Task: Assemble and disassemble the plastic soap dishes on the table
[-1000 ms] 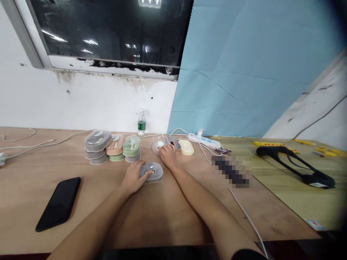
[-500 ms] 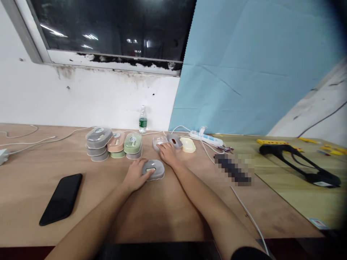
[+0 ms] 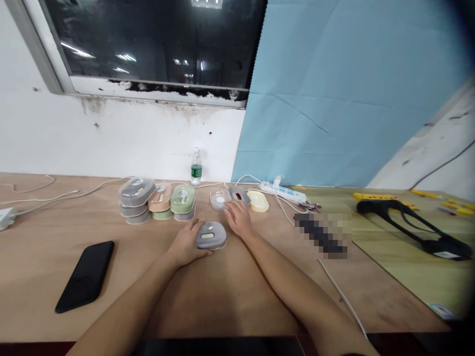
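Note:
My left hand [image 3: 185, 243] grips the left side of a grey oval lidded case [image 3: 211, 235] that lies on the wooden table [image 3: 230, 291]. My right hand [image 3: 239, 218] rests just to the right of it, fingers stretched out flat, holding nothing. Right behind the right hand's fingertips lie a clear oval lid [image 3: 220, 199], a grey oval tray [image 3: 239, 194] and a cream oval piece [image 3: 259, 200]. To the left stand stacks of similar cases: grey [image 3: 136, 192], peach [image 3: 160, 197] and green [image 3: 182, 198] on top.
A black phone [image 3: 86, 275] lies at the left. A small water bottle [image 3: 196, 168] stands by the wall. A white power strip [image 3: 282, 192] and white cables [image 3: 336, 289] run at the right. A black stand [image 3: 411, 225] and yellow parts [image 3: 371, 197] lie on the far-right mat.
My right hand has drawn back from the clear lid and grey tray and now lies beside the grey case. My left hand stays on the grey case.

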Demonstrator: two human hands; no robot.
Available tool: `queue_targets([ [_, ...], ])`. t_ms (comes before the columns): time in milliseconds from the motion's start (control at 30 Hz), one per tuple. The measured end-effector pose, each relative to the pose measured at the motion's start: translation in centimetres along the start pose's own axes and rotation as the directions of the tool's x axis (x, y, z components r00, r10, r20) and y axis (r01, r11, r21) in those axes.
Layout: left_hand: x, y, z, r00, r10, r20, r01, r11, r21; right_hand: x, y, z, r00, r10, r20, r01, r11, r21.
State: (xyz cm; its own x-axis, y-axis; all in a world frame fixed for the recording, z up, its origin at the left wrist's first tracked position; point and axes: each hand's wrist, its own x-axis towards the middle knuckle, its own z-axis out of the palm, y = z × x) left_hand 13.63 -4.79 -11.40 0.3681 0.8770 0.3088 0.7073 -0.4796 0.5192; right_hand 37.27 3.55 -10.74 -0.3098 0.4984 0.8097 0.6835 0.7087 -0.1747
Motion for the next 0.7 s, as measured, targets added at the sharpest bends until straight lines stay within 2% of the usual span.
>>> queue_targets([
  [167, 0.1, 0.8, -0.6, 0.996, -0.007, -0.088, 0.001, 0.998, -0.068, -1.3, -1.4, -1.9, 0.993, -0.045, 0.107, 0.036, 0.996, 0.086],
  [367, 0.2, 1.3, -1.4, 0.966, -0.160, -0.202, 0.115, 0.970, -0.215, -1.1, -1.9, -2.1, 0.975, -0.122, 0.183, 0.090, 0.980, 0.175],
  [533, 0.2, 1.2, -1.5, 0.949, -0.234, -0.210, 0.177, 0.950, -0.257, -0.9, -2.0, -1.6, 0.976, -0.133, 0.173, 0.107, 0.982, 0.156],
  [700, 0.0, 1.2, -1.3, 0.968, -0.190, -0.161, 0.143, 0.953, -0.266, -1.0, -1.9, -1.5, 0.977, -0.110, 0.183, 0.091, 0.990, 0.108],
])
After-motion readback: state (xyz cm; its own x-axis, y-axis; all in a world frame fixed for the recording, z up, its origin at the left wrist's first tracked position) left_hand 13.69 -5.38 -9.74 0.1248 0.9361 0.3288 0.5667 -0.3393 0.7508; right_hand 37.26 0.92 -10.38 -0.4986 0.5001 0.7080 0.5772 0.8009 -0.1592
